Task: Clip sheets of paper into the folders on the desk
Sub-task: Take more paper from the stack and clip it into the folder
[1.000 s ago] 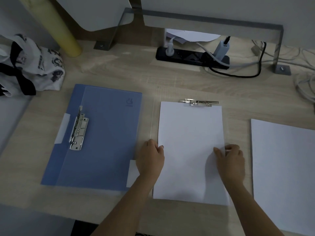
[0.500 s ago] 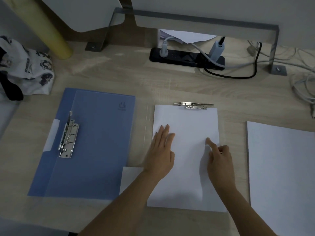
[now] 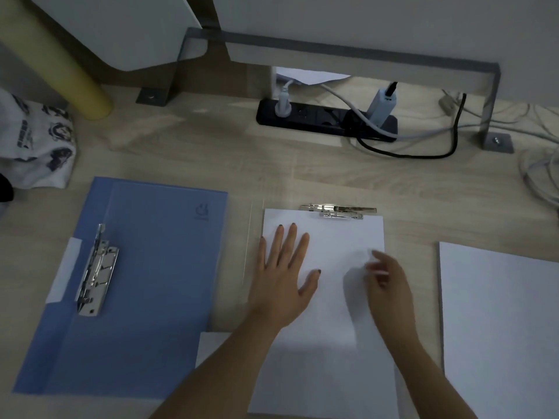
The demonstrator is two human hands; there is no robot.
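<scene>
A white sheet of paper [image 3: 338, 343] lies in the middle of the desk, its top edge under a metal clip [image 3: 340, 210] of a clear folder. My left hand [image 3: 284, 276] presses flat on the sheet's left part with fingers spread. Blurred, my right hand [image 3: 390, 282] hovers over the sheet's right side with fingers loosely bent and nothing in them. To the left lies an open blue folder [image 3: 151, 282] with a metal clip [image 3: 95, 273] near its left edge. A stack of white paper [image 3: 502, 328] sits at the right.
A black power strip [image 3: 320, 120] with plugs and cables lies at the back under a grey metal bracket [image 3: 363, 52]. Loose cables [image 3: 541, 173] trail at the far right. A printed white bag [image 3: 36, 146] and a yellow tube [image 3: 57, 65] sit at the back left.
My left hand slid from the sheet's left edge up onto the paper and flattened out. My right hand left the right edge, lifted and moved up over the sheet.
</scene>
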